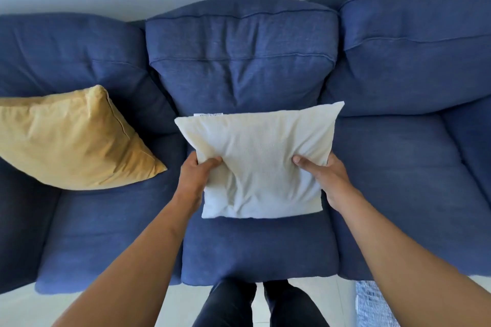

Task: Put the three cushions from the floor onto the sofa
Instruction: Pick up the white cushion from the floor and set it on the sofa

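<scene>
Dark trousers (255, 302) are seen at the bottom edge, before the blue sofa (398, 180). Over its middle seat, a white cushion (260, 164) is held by the left hand (195, 178) and right hand (325, 180), fingers closed on its side edges. A yellow cushion (71, 138) is propped on the left seat.

Bare forearms, dark trousers (233, 305)
</scene>
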`<state>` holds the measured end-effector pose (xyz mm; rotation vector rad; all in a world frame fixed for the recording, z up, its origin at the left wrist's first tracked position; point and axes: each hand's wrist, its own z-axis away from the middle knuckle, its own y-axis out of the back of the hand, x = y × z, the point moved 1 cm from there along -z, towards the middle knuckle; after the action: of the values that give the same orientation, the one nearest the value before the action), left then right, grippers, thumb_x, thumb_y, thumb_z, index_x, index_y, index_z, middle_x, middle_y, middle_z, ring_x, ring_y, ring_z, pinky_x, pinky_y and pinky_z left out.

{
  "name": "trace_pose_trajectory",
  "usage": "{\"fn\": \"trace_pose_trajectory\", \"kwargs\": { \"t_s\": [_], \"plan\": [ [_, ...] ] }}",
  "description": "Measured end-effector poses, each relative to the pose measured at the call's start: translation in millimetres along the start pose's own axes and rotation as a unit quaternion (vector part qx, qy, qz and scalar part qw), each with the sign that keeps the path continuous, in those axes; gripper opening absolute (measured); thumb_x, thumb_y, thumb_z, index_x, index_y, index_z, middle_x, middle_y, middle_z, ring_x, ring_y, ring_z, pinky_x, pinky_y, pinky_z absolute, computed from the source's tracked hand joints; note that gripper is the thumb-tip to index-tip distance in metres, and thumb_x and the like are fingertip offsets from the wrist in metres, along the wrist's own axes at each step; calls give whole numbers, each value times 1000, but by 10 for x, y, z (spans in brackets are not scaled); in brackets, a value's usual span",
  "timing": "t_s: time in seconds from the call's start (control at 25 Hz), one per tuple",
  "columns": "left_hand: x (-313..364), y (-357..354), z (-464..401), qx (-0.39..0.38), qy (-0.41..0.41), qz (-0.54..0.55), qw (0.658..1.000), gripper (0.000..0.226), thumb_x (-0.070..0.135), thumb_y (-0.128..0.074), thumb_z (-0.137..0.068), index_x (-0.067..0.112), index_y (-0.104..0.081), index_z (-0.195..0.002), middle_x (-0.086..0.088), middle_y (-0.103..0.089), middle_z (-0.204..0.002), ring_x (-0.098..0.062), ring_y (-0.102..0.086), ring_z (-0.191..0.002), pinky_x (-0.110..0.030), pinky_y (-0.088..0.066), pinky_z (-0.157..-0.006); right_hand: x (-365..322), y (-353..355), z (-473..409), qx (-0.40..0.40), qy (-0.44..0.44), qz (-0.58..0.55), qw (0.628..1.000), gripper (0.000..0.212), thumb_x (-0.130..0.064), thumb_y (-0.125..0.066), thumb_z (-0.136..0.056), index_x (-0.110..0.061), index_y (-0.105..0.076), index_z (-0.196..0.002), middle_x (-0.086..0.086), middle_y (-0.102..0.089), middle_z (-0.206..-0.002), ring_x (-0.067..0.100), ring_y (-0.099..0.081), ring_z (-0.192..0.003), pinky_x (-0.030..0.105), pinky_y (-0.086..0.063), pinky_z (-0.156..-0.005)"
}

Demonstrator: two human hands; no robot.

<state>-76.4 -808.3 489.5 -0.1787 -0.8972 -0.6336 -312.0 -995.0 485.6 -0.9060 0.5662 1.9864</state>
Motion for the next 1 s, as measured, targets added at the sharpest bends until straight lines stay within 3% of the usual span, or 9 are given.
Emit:
{"fn": "trace_pose_trajectory", "kwargs": {
  "t_s": [0.24, 0.36, 0.44, 0.52, 0.64, 0.76, 0.92, 1.0],
  "plan": [
    [393, -97, -773, 28, -35, 38, 998, 27, 8, -73, -90, 23, -68, -112, -3, -77, -119, -23, -71, -109, -35, -59, -88, -327, -267, -806, 30, 45, 0, 999, 74, -34, -99, -65, -20, -61, -127, -6, -74, -123, 15, -69, -116, 39, -54, -106],
    [396, -116, -1168, 33, -32, 15, 999, 34, 8, -73, -90, 20, -66, -121, -1, -75, -121, -21, -71, -112, -33, -60, -91, -324, -421, -1167, 29, 36, 19, 999, 73, -37, -98, -67, -19, -61, -128, -6, -73, -124, 15, -69, -116, 37, -54, -104],
    [332, -141, -1345, 28, -5, -10, 1000, 38, 6, -69, -93, 16, -64, -129, 1, -74, -121, -19, -71, -110, -26, -58, -83, -265, -497, -1319, 13, 4, 42, 999, 72, -38, -96, -70, -18, -60, -129, -6, -71, -123, 15, -69, -111, 38, -53, -103],
    [300, -125, -1451, 25, 16, -39, 999, 32, 7, -67, -95, 17, -62, -125, 2, -72, -120, -18, -69, -107, -20, -50, -72, -249, -530, -1418, 10, -25, 50, 998, 70, -35, -94, -74, -16, -59, -131, -8, -69, -120, 7, -68, -99, 38, -52, -100],
    [435, -12, -1597, 46, 15, -21, 999, 19, 17, -70, -91, 22, -64, -110, -4, -75, -126, -29, -69, -122, -28, -53, -88, -416, -462, -1501, 29, -15, 29, 999, 75, -34, -91, -78, -14, -54, -140, -8, -67, -122, 4, -64, -99, 30, -52, -87],
    [698, 74, -1680, 65, 1, 48, 997, 22, 32, -70, -91, 25, -67, -112, -1, -77, -125, -23, -72, -117, -39, -54, -104, -709, -373, -1601, 80, 25, -15, 996, 91, -46, -89, -78, -16, -44, -152, -2, -61, -143, 12, -61, -122, 33, -50, -100],
    [829, 13, -1688, 51, -27, -35, 998, 13, 34, -65, -101, 23, -70, -106, -2, -77, -115, -21, -75, -109, -34, -65, -78, -945, -453, -1712, 148, 76, 107, 980, 48, -51, -79, -80, -19, -67, -114, -8, -73, -108, 10, -69, -97, 29, -57, -85],
    [835, 41, -1666, 98, -58, -79, 990, 16, 32, -63, -103, 19, -72, -106, -7, -79, -114, -24, -77, -105, -36, -67, -72, -985, -438, -1765, 190, 98, 149, 966, 27, -39, -71, -87, -12, -69, -87, -7, -67, -84, 11, -61, -77, 29, -52, -72]
  ]
}}
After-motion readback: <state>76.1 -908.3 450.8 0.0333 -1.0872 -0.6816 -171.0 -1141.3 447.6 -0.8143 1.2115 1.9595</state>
